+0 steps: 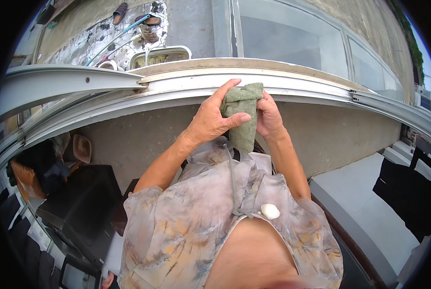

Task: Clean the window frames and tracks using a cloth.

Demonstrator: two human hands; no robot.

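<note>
A green cloth (242, 124), folded into a bundle, hangs between my two hands in front of the window ledge. My left hand (213, 112) is at its left side, with the thumb across the front and the index finger raised beyond the top edge. On the other side, my right hand (269, 112) grips the upper right of the cloth; some of its fingers are hidden behind the fabric. The white window frame (201, 81) runs just beyond both hands.
Outside lie a slipper (119, 13), a long blue pole (118, 39) and a white-rimmed basin (161, 56). A black boxy object (78, 209) stands at the left. Dark cloth (407, 195) lies on a pale surface (367, 206) at the right.
</note>
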